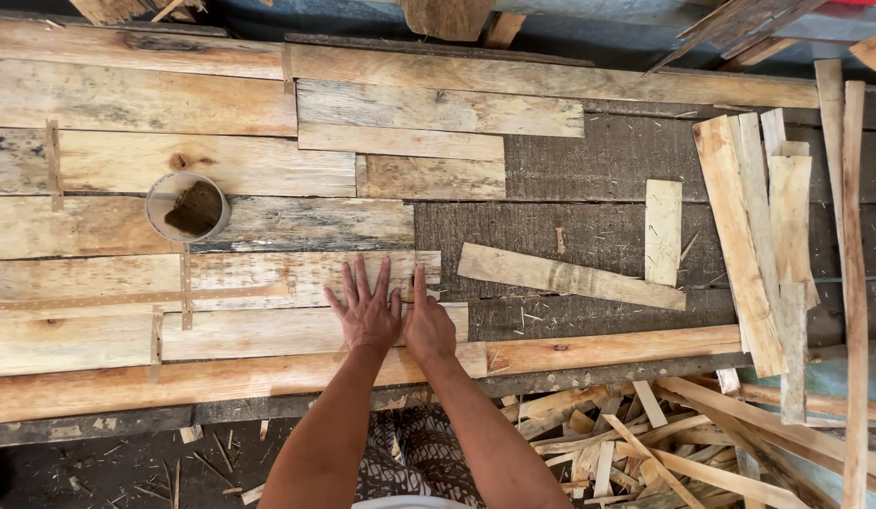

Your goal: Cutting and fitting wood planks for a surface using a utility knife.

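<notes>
My left hand (pixel 365 312) lies flat with fingers spread on a pale wooden plank (pixel 268 332) in a panel of planks fitted side by side on a dark board. My right hand (pixel 427 322) rests just beside it, fingers together and pointing forward, pressing near the right end of the same plank where it meets the plank above (pixel 306 275). Neither hand holds anything.
A round tub of brown paste (pixel 187 206) stands on the planks to the left. Loose short planks (pixel 570 277) (pixel 662 232) lie on the bare dark board at right. A stack of long slats (pixel 759 236) lies further right. Offcuts (pixel 645 443) litter the floor below.
</notes>
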